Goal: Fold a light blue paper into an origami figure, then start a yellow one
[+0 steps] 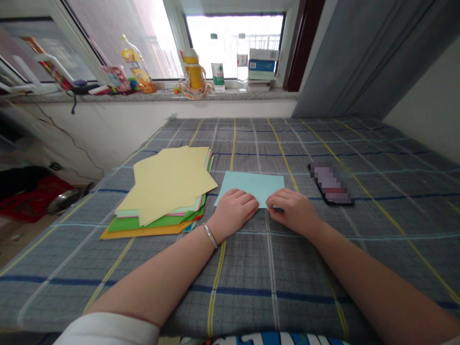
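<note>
A light blue sheet of paper [251, 183] lies on the checked cloth in front of me, its long side running left to right. My left hand [235, 211] rests on its near left part, fingers curled and pressed together at the edge. At the near edge, right of the middle, my right hand [293, 211] has thumb and forefinger pinched on the paper. Both hands hide parts of that edge. Left of the sheet is a stack of coloured paper [172, 184], with pale yellow sheets on top and green and orange ones below.
A phone [332, 184] with a blurred screen lies to the right. The grey checked cloth [251, 263] covers the whole surface. On the window sill stand a yellow bottle [194, 69], clear plastic bottles [242, 62] and stacked boxes [262, 67]. A grey curtain [352, 57] hangs at the right.
</note>
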{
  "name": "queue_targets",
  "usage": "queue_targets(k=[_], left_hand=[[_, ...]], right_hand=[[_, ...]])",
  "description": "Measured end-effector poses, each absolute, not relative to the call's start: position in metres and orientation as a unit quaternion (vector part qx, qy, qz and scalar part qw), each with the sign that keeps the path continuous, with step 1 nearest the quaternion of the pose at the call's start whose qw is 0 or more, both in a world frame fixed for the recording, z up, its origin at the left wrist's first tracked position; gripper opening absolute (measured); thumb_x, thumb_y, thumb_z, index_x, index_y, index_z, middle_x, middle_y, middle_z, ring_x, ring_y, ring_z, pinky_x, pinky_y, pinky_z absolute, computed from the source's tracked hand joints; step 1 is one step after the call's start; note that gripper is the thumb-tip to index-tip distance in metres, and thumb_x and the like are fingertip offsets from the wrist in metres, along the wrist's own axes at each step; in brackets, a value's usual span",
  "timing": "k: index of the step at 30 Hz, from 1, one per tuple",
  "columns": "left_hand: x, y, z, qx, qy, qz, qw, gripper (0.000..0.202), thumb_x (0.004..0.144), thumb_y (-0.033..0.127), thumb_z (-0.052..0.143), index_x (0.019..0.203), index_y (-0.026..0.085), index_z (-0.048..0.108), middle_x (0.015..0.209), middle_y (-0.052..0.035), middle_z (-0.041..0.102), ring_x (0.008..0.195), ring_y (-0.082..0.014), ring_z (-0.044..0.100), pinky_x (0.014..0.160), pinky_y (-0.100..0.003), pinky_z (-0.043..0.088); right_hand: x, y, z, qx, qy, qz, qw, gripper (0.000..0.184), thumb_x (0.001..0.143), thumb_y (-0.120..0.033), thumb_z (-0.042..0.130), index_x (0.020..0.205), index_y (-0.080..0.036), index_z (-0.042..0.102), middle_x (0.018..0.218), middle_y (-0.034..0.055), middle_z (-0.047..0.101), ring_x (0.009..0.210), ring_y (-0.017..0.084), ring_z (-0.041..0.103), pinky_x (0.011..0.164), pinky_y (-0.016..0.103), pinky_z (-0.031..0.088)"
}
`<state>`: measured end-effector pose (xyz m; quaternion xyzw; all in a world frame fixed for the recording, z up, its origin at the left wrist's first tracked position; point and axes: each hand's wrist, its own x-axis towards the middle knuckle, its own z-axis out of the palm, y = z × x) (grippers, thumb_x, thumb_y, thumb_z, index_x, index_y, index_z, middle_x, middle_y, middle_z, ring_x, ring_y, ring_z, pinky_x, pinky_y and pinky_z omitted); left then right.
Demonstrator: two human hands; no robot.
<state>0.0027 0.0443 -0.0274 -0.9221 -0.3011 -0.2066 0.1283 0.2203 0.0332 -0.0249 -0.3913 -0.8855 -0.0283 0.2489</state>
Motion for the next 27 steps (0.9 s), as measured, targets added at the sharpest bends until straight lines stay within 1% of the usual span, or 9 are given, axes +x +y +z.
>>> queue_targets(k=[5, 14, 21, 27], left_hand=[[-0.001, 0.044, -0.019, -0.921, -0.298, -0.199, 0.151, 0.023, 0.098, 0.029, 0.042, 0.086, 0.02, 0.059, 0.084, 0.0002, 0.065, 0.079, -0.0146, 0.055, 0.077, -0.031, 0.038], [-0.015, 0.046, -0.012, -0.919, -0.323, -0.176, 0.143, 0.027, 0.098, 0.03, 0.041, 0.084, 0.019, 0.06, 0.083, -0.0016, 0.064, 0.078, -0.0149, 0.055, 0.078, -0.031, 0.039], [-0.036, 0.056, -0.007, -0.915, -0.354, -0.149, 0.123, 0.021, 0.094, 0.031, 0.047, 0.082, 0.02, 0.061, 0.082, -0.0019, 0.063, 0.078, -0.0161, 0.055, 0.076, -0.03, 0.041], [-0.049, 0.061, 0.002, -0.913, -0.373, -0.122, 0.108, 0.016, 0.092, 0.027, 0.051, 0.083, 0.02, 0.062, 0.084, -0.0024, 0.064, 0.079, -0.017, 0.058, 0.079, -0.032, 0.042]], right_hand=[[0.234, 0.036, -0.017, -0.378, -0.883, -0.036, 0.275, 0.01, 0.082, -0.016, 0.056, 0.077, -0.024, 0.06, 0.097, -0.0002, 0.069, 0.097, 0.019, 0.059, 0.084, 0.032, 0.046], [0.259, 0.039, -0.011, -0.378, -0.883, -0.034, 0.275, 0.009, 0.08, -0.016, 0.059, 0.075, -0.024, 0.058, 0.101, 0.0007, 0.068, 0.1, 0.02, 0.059, 0.087, 0.034, 0.048], [0.273, 0.046, -0.013, -0.38, -0.886, -0.01, 0.265, 0.01, 0.078, -0.015, 0.059, 0.075, -0.025, 0.057, 0.104, 0.0, 0.068, 0.102, 0.019, 0.06, 0.089, 0.034, 0.049], [0.276, 0.048, -0.015, -0.375, -0.888, 0.03, 0.263, 0.011, 0.077, -0.014, 0.058, 0.075, -0.025, 0.056, 0.104, -0.0003, 0.068, 0.103, 0.019, 0.061, 0.09, 0.034, 0.049]])
